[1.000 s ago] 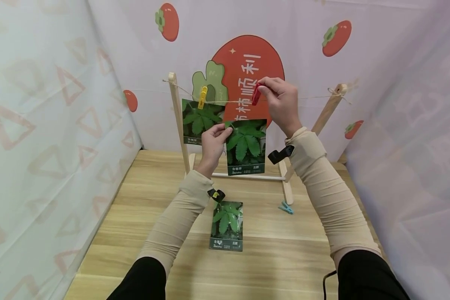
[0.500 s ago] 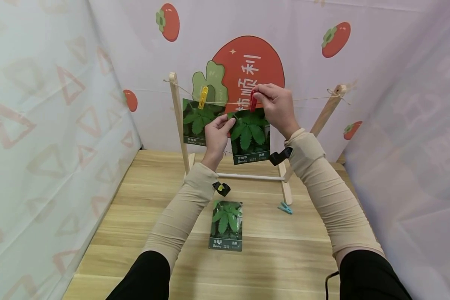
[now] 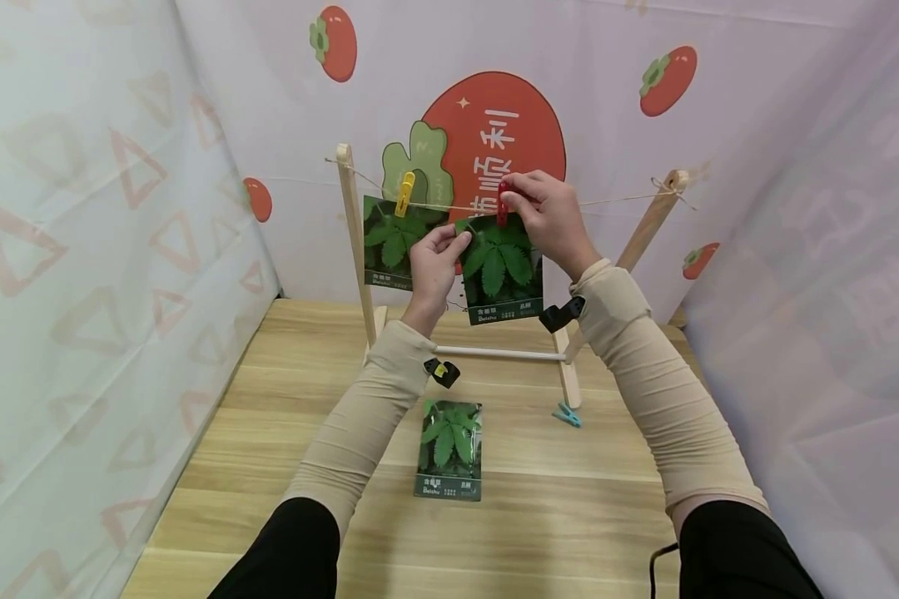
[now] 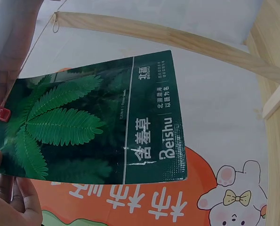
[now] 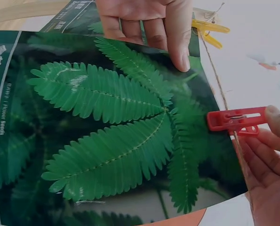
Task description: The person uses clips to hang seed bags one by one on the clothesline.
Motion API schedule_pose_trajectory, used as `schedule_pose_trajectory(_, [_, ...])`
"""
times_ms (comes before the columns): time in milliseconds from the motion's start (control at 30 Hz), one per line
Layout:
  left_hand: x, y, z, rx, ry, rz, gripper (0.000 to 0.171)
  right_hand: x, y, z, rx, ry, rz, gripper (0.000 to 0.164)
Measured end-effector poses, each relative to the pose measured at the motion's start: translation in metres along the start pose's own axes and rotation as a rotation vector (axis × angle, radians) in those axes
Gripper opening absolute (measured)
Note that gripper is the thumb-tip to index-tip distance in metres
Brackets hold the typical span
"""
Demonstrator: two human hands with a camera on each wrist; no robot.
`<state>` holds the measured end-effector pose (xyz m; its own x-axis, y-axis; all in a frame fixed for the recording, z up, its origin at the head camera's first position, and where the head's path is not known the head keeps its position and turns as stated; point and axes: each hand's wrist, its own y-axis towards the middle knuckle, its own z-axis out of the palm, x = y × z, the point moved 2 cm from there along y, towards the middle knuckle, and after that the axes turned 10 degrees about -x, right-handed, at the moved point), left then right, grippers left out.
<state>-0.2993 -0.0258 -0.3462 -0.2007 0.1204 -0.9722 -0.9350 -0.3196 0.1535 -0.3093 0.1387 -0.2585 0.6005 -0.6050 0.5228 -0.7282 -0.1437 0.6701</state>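
My left hand (image 3: 436, 264) pinches the upper left corner of a green seed packet (image 3: 500, 274), thumb in front and fingers behind. My right hand (image 3: 550, 215) pinches a red clothespin (image 5: 236, 120) at the packet's top edge. In the right wrist view the clothespin's jaws straddle that edge and the twine (image 5: 217, 80) that runs along it. Left of it, a second seed packet (image 3: 389, 249) hangs from the line under a yellow clothespin (image 3: 404, 195), partly hidden by my left hand. A third seed packet (image 3: 449, 449) lies face up on the table.
A wooden frame, its right post (image 3: 648, 225) and left post (image 3: 355, 241) holding the twine, stands at the table's back. A blue clothespin (image 3: 568, 415) lies by its right foot. Printed cloth (image 3: 270, 50) walls the table (image 3: 569, 524). A black cable (image 3: 653, 566) lies at the front right.
The held packet has risen and shifted right to the line, tilting slightly. The right hand has brought the red clothespin down and left onto its top edge.
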Motion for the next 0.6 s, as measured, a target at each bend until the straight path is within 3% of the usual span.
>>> schedule_pose_trajectory(267, [0.0,0.001,-0.005,-0.011,0.001,0.078,0.032,-0.003,-0.002,-0.004,-0.005,0.039,0.024,0.037])
schedule_pose_trajectory(600, [0.002,-0.002,-0.013,-0.046,0.088,0.217,0.023,-0.002,-0.008,-0.007,0.011,0.048,0.036,0.038])
